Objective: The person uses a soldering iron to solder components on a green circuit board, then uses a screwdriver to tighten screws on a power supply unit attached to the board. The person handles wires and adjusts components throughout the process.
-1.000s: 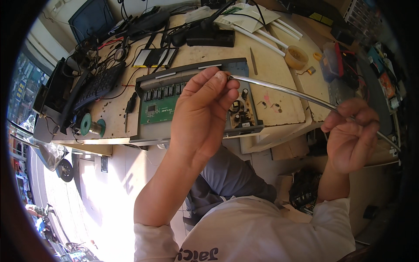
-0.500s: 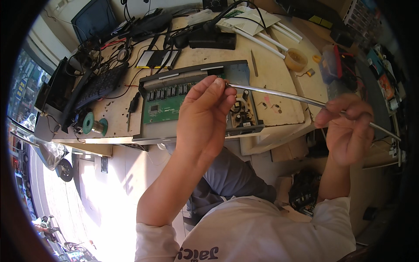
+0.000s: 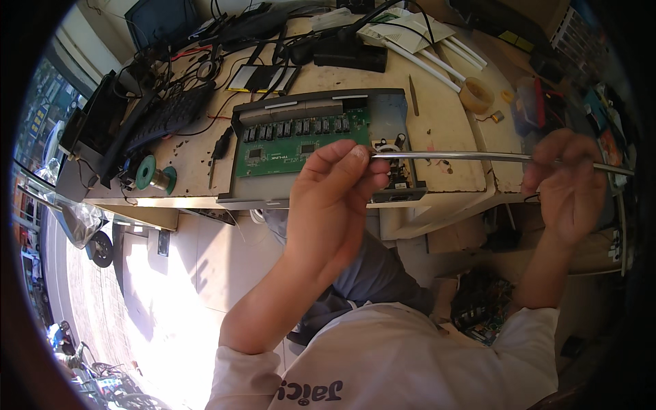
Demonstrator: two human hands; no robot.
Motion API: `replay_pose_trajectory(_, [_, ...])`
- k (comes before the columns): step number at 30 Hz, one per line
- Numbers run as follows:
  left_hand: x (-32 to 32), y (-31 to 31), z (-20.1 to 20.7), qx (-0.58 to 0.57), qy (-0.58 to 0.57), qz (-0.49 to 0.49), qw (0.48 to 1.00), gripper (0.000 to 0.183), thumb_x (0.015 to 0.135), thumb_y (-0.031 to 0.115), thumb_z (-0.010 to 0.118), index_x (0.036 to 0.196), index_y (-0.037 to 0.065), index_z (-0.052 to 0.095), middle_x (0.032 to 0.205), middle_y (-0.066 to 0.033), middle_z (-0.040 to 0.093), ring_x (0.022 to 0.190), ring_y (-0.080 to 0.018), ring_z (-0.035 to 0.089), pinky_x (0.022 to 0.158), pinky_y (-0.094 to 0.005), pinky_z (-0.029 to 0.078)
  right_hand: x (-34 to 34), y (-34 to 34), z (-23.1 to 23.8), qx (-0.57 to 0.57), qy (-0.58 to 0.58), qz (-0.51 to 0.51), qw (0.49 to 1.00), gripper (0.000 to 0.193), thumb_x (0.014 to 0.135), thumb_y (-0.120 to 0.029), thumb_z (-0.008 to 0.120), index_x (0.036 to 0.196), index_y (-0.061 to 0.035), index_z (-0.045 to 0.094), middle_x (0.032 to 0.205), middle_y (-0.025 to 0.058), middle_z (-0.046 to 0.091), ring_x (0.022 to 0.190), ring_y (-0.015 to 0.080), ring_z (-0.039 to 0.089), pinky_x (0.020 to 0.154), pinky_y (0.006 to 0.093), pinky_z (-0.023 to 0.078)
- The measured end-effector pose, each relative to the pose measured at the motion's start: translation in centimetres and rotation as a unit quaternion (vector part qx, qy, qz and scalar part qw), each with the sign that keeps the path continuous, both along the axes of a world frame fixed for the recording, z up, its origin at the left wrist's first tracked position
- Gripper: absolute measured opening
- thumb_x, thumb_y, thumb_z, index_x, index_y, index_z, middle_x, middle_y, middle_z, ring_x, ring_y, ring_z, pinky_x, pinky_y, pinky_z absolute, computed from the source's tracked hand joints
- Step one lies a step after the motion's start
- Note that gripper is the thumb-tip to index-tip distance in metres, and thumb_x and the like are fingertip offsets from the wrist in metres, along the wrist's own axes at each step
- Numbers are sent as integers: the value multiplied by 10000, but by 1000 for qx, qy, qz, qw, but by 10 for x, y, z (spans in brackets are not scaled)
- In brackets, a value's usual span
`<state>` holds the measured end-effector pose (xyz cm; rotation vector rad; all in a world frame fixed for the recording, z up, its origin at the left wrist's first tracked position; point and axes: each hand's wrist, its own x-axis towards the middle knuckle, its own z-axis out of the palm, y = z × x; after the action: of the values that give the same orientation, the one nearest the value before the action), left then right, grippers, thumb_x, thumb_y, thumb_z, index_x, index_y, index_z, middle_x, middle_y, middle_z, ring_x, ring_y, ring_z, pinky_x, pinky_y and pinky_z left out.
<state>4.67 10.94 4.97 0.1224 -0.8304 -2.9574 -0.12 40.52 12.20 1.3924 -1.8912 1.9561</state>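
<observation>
Both hands are closed on a long, thin, shiny metal rod [image 3: 451, 156], held almost level above the bench edge. My left hand [image 3: 331, 188] pinches its left end between thumb and fingertips. Further along to the right, my right hand [image 3: 570, 181] has its fingers curled round the rod, whose far end sticks out beyond them. Beneath and behind my left hand lies an opened grey metal device case [image 3: 263, 203]. Inside it sit a green circuit board [image 3: 273, 162] with a row of black ports and, at its right, a smaller power board [image 3: 408, 179], partly hidden by the hand and rod.
A black-handled screwdriver [image 3: 220, 147] and a solder spool [image 3: 156, 175] lie left of the case, near a black keyboard [image 3: 174, 113]. Behind are a flat battery pack [image 3: 263, 79] and tangled cables. Tweezers [image 3: 413, 96], a tape roll [image 3: 477, 96] and white tubes [image 3: 424, 67] lie at right.
The rod has turned from sloping down rightward to nearly level. My right hand has risen slightly and shifted right. The bench scene has shifted a little in view; both hands keep their hold.
</observation>
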Motion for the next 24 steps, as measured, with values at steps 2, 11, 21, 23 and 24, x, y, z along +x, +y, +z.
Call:
replay_pose_trajectory(2, [1, -2, -1, 17, 7, 2, 1000, 139, 990, 6, 633, 1118, 9, 577, 1020, -121, 688, 923, -236, 715, 837, -328, 615, 0, -2, -5, -16, -9, 1, 1000, 338, 1129, -233, 305, 1209, 48, 476, 1143, 332, 597, 845, 319, 701, 719, 411, 626])
replay_pose_trajectory(11, [6, -7, -12, -11, -22, 34, 999, 90, 1002, 58, 640, 1081, 33, 605, 1033, -89, 679, 934, -188, 689, 832, -277, 597, 5, -10, -27, -34, -13, -16, 999, 346, 1123, -251, 329, 1179, 51, 488, 1108, 328, 603, 818, 319, 692, 694, 400, 621])
replay_pose_trajectory(21, [18, -6, -12, 10, -65, 41, 997, 154, 1008, 37, 623, 1137, -7, 551, 1004, -120, 668, 900, -214, 706, 791, -301, 615, 8, -8, -39, -34, -4, -3, 999, 330, 1114, -252, 355, 1163, 43, 495, 1093, 325, 611, 794, 318, 696, 654, 401, 619])
replay_pose_trajectory(23, [19, -5, -12, 11, -66, 39, 997, 152, 1011, 42, 620, 1138, -7, 552, 998, -119, 668, 897, -211, 706, 785, -299, 613, 8, -6, -39, -30, 0, 5, 1000, 331, 1114, -254, 356, 1165, 42, 495, 1099, 325, 612, 796, 320, 698, 648, 400, 619])
replay_pose_trajectory(24, [20, -6, -14, 14, -63, 35, 997, 150, 1012, 44, 619, 1137, -5, 553, 997, -118, 668, 897, -209, 706, 784, -297, 612, 8, -5, -39, -28, 1, 8, 1000, 332, 1114, -255, 356, 1166, 42, 495, 1102, 324, 612, 797, 321, 699, 645, 400, 619])
